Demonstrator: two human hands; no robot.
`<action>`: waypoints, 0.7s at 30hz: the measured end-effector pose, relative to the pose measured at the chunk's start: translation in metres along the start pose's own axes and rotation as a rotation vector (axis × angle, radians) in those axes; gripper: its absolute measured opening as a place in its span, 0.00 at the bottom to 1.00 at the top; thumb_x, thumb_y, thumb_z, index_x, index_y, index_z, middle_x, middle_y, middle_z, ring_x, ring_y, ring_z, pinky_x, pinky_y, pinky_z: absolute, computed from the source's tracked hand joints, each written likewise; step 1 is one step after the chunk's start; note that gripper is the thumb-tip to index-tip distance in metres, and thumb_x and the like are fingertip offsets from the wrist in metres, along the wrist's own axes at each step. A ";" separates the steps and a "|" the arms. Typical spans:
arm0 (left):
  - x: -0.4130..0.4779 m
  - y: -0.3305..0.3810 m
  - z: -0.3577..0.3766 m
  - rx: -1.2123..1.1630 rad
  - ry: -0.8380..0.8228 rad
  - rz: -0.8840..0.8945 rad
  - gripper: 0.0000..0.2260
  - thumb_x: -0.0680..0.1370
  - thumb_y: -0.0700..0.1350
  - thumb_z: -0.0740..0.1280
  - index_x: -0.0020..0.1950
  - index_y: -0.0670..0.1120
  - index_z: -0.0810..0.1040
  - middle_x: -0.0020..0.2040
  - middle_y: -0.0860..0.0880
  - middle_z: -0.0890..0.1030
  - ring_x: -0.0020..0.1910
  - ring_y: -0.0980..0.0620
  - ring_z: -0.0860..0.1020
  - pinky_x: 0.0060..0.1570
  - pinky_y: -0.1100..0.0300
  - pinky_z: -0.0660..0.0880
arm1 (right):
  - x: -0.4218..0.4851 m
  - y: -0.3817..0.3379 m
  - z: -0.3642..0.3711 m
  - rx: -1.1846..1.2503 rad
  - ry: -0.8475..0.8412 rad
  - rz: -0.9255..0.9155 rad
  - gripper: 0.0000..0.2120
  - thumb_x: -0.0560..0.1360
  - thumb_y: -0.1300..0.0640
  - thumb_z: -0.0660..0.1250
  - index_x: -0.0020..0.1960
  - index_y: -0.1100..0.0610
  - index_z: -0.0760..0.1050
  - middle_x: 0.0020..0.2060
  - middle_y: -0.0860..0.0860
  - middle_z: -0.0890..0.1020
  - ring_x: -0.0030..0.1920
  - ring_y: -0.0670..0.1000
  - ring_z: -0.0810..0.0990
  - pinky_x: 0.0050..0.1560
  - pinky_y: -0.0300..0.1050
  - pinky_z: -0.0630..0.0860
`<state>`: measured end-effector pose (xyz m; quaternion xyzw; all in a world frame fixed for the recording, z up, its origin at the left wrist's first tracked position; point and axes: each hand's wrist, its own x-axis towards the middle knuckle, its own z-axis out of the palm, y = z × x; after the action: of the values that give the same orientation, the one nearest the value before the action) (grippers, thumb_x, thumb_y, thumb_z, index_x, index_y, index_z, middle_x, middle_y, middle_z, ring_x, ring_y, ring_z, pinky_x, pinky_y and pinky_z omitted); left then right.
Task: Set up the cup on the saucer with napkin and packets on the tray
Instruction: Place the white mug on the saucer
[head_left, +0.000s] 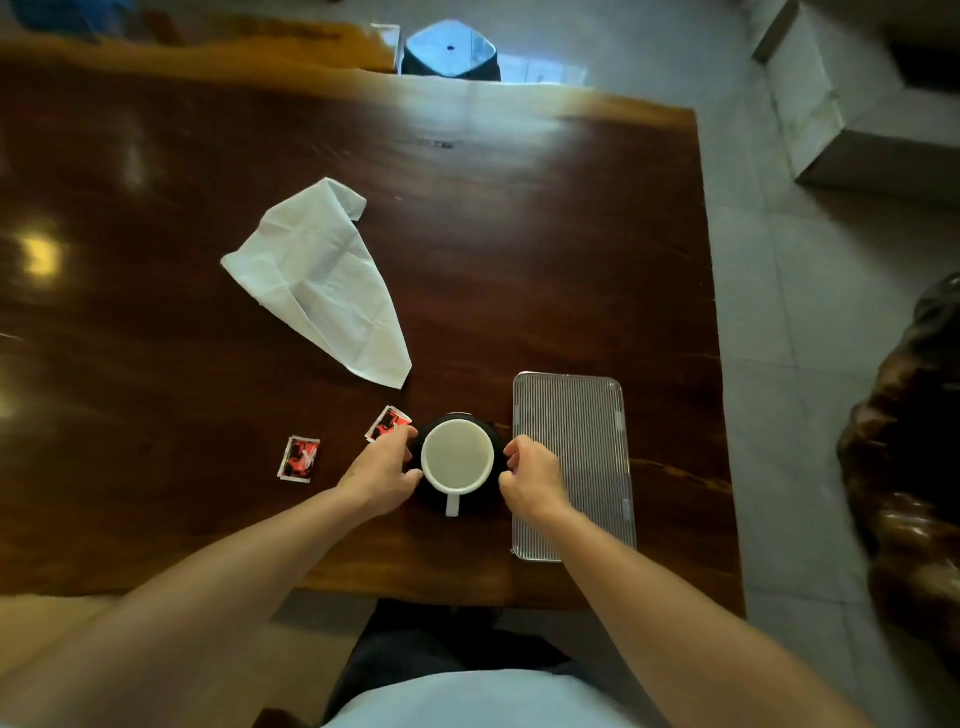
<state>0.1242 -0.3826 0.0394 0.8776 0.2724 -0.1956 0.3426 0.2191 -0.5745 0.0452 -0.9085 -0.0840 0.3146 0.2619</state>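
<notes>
A white cup (457, 457) stands on a black saucer (457, 422), its handle pointing toward me. My left hand (382, 470) grips the saucer's left edge and my right hand (532, 478) grips its right edge. Just to the right lies a ribbed metal tray (571, 415), partly under my right hand. One red-and-black packet (387, 422) lies beside my left fingers, a second packet (298, 459) further left. A crumpled white napkin (317, 280) is spread on the table beyond them.
The dark glossy wooden table (519, 234) ends at its right edge just past the tray. A blue stool (451, 49) stands beyond the far edge. Grey tiled floor and a pale block (831, 114) lie to the right.
</notes>
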 end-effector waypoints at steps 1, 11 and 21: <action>-0.003 0.003 -0.004 0.004 0.022 0.010 0.23 0.77 0.45 0.70 0.71 0.47 0.69 0.54 0.49 0.79 0.54 0.48 0.78 0.53 0.55 0.75 | -0.003 -0.004 -0.003 -0.014 0.013 -0.014 0.14 0.74 0.65 0.65 0.58 0.57 0.75 0.52 0.53 0.78 0.52 0.54 0.78 0.50 0.48 0.77; -0.030 0.024 -0.038 0.082 0.111 0.089 0.07 0.79 0.47 0.66 0.56 0.50 0.77 0.48 0.49 0.82 0.45 0.48 0.80 0.48 0.50 0.80 | -0.022 -0.033 -0.018 -0.035 0.051 -0.184 0.06 0.78 0.60 0.63 0.52 0.55 0.78 0.48 0.52 0.80 0.47 0.51 0.79 0.45 0.45 0.78; -0.052 0.026 -0.050 0.132 0.122 0.119 0.06 0.79 0.51 0.65 0.52 0.50 0.77 0.46 0.48 0.83 0.44 0.48 0.81 0.43 0.51 0.79 | -0.023 -0.060 -0.014 -0.012 0.027 -0.253 0.08 0.76 0.58 0.64 0.51 0.57 0.80 0.49 0.55 0.83 0.50 0.55 0.81 0.50 0.49 0.78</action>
<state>0.1075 -0.3816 0.1146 0.9232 0.2266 -0.1387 0.2777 0.2101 -0.5372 0.0983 -0.8964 -0.1963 0.2661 0.2952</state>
